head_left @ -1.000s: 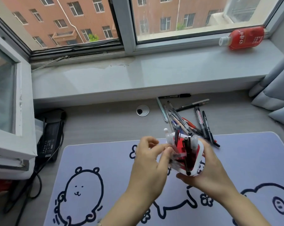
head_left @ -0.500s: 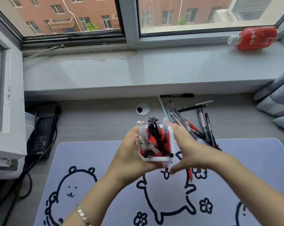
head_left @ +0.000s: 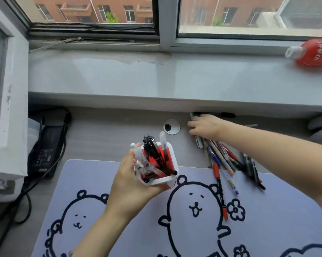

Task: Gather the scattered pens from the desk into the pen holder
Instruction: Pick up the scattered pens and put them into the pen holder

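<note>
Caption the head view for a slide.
Left hand holds white-and-red pen holder; right hand reaches scattered pens on grey desk.

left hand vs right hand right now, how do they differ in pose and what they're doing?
The left hand is wrapped around the white square pen holder with the red lining, holding it over the lilac bear-print desk mat; the right hand holds no holder and lies palm down on the grey desk. The left hand is near, the right hand reaches far, onto the loose pens under the sill. Both are bare.
</note>
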The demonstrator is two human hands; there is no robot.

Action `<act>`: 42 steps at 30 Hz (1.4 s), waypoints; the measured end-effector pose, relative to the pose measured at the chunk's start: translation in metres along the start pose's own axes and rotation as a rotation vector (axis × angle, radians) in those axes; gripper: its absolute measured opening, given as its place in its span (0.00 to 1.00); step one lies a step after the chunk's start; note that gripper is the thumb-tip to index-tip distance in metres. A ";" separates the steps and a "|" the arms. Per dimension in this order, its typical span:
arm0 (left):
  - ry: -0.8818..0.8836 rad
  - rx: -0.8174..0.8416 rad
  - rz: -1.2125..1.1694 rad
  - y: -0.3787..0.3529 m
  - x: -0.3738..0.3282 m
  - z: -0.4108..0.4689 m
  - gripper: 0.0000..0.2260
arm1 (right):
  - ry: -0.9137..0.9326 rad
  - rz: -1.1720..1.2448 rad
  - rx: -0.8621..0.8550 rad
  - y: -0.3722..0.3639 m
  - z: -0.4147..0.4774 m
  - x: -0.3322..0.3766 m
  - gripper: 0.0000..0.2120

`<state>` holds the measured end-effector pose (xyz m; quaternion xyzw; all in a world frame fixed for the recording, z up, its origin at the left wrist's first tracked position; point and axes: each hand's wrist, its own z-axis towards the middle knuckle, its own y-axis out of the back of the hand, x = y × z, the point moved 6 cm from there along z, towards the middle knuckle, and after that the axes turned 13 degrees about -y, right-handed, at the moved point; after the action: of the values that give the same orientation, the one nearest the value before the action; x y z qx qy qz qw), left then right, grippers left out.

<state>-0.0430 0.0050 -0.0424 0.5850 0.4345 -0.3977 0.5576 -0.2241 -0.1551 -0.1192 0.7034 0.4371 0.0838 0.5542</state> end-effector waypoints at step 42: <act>0.112 0.077 -0.005 -0.017 0.005 -0.054 0.33 | -0.158 0.421 0.467 -0.022 -0.052 0.008 0.16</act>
<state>-0.0585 0.0592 -0.0493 0.6261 0.4507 -0.3821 0.5088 -0.2620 -0.1121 -0.1215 0.8908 0.2450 0.0391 0.3807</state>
